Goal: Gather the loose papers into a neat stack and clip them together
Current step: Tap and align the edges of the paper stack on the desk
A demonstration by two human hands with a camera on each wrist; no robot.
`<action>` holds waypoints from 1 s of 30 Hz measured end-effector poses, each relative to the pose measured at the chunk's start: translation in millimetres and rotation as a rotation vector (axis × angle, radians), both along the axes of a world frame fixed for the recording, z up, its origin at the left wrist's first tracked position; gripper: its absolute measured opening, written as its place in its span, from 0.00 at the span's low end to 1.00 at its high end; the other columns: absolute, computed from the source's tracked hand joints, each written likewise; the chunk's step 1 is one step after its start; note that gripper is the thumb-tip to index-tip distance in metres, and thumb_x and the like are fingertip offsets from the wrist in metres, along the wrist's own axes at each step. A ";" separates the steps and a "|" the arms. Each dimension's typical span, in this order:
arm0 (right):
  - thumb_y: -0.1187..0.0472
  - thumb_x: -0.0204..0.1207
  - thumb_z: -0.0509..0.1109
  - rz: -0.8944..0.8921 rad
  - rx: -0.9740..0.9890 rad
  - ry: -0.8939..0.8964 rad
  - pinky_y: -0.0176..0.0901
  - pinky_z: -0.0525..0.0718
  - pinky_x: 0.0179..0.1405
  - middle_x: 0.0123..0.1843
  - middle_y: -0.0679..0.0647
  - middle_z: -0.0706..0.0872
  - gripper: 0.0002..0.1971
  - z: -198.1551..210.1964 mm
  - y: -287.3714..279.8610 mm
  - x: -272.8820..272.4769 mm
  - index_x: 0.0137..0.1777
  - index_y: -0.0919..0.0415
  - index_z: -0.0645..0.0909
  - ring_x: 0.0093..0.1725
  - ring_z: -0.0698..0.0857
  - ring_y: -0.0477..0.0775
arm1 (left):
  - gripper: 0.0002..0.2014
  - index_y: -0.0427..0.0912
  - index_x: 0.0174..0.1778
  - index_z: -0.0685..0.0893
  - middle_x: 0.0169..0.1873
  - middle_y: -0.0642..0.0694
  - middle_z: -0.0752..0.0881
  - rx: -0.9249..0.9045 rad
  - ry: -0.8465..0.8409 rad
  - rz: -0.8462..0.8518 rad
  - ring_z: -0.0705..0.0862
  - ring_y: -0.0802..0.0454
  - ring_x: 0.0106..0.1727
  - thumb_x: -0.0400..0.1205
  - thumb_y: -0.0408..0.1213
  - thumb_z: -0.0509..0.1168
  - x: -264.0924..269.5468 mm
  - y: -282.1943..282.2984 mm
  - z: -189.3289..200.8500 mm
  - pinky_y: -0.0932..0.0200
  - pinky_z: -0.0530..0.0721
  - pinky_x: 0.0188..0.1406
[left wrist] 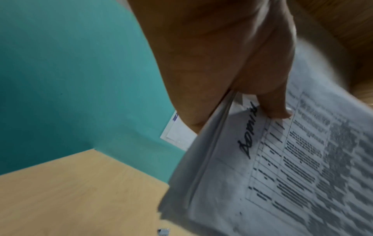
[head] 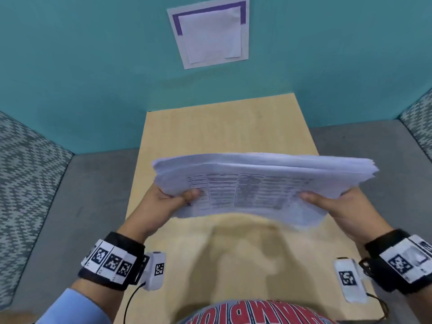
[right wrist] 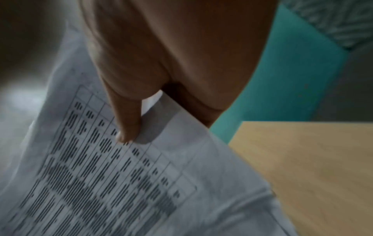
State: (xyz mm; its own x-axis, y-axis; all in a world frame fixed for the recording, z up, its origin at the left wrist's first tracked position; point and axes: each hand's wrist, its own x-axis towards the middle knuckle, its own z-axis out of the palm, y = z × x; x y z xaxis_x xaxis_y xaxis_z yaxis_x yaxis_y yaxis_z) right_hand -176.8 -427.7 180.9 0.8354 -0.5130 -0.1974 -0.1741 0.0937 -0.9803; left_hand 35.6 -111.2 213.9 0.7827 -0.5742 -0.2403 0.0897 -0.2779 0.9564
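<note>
I hold the thick stack of white printed papers [head: 261, 183] up off the pale wooden table [head: 210, 127], one short end in each hand, so that I can square its edges before any clip goes on. My left hand [head: 163, 202] pinches its end with the thumb pressed on the top sheet and the fingers underneath; the left wrist view shows that thumb lying on the printed table beside a handwritten word. My right hand [head: 343, 211] does the same at the other end, thumb flat on top, fingers hidden below the paper. Both grips are clamped on the stack, none loose.

The stack sits in the air between my hands, tilted with its far long edge raised, just above the near half of the table. The sheets are not yet flush: the far edge fans out in layers and the right end looks ragged, so I judge the gathering done and the squaring unfinished. Holding both ends lets me drop a long edge onto the table and tap it level.

A small metal clip [left wrist: 163, 231], blurred and partly cut off, lies on the table below my left hand. A white sheet with a purple border [head: 210, 33] hangs on the teal wall [head: 81, 66] ahead.
</note>
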 end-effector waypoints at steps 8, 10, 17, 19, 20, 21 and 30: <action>0.68 0.75 0.83 0.059 -0.194 0.227 0.26 0.84 0.42 0.43 0.44 0.96 0.10 -90.4 10.9 3.6 0.49 0.52 0.92 0.51 0.94 0.47 | 0.10 0.45 0.55 0.95 0.48 0.48 0.97 0.256 0.080 -0.054 0.92 0.59 0.46 0.79 0.31 0.83 -4.4 8.3 -115.9 0.63 0.87 0.47; 0.71 0.74 0.82 0.055 -0.197 0.255 0.30 0.85 0.44 0.44 0.49 0.97 0.11 -114.1 7.9 6.8 0.49 0.54 0.93 0.51 0.94 0.54 | 0.06 0.42 0.52 0.95 0.47 0.38 0.95 0.302 0.075 -0.054 0.90 0.55 0.44 0.80 0.31 0.81 -3.5 10.9 -135.7 0.59 0.84 0.46; 0.63 0.76 0.82 0.017 -0.183 0.210 0.29 0.82 0.39 0.43 0.46 0.95 0.04 -94.1 1.6 13.6 0.46 0.53 0.93 0.36 0.87 0.37 | 0.05 0.45 0.52 0.94 0.41 0.53 0.96 0.235 0.028 0.091 0.92 0.61 0.43 0.83 0.32 0.79 9.1 10.0 -132.7 0.67 0.87 0.47; 0.62 0.75 0.83 0.031 -0.194 0.189 0.26 0.81 0.36 0.43 0.48 0.94 0.04 -88.8 1.3 10.2 0.46 0.53 0.92 0.36 0.87 0.38 | 0.07 0.46 0.52 0.94 0.40 0.54 0.96 0.216 0.009 0.082 0.91 0.64 0.40 0.82 0.31 0.80 9.5 10.9 -127.3 0.72 0.86 0.43; 0.63 0.74 0.84 0.054 -0.200 0.196 0.24 0.81 0.36 0.42 0.48 0.94 0.05 -89.8 1.0 8.4 0.46 0.53 0.92 0.37 0.88 0.39 | 0.08 0.45 0.53 0.94 0.42 0.52 0.96 0.224 0.001 0.057 0.90 0.64 0.41 0.81 0.31 0.80 8.9 11.2 -125.8 0.73 0.85 0.42; 0.64 0.73 0.84 0.080 -0.199 0.203 0.23 0.81 0.37 0.42 0.47 0.95 0.07 -93.1 0.9 6.6 0.46 0.53 0.93 0.39 0.89 0.42 | 0.10 0.45 0.55 0.94 0.47 0.50 0.96 0.237 -0.001 0.029 0.90 0.63 0.44 0.80 0.30 0.82 7.9 12.3 -124.9 0.73 0.85 0.44; 0.66 0.70 0.87 0.142 -0.117 0.225 0.26 0.86 0.49 0.52 0.46 0.96 0.23 -102.6 2.5 6.9 0.63 0.46 0.91 0.52 0.93 0.42 | 0.15 0.60 0.60 0.90 0.55 0.60 0.94 0.511 -0.752 -0.297 0.91 0.57 0.57 0.78 0.54 0.79 -7.0 -21.2 -102.8 0.46 0.85 0.68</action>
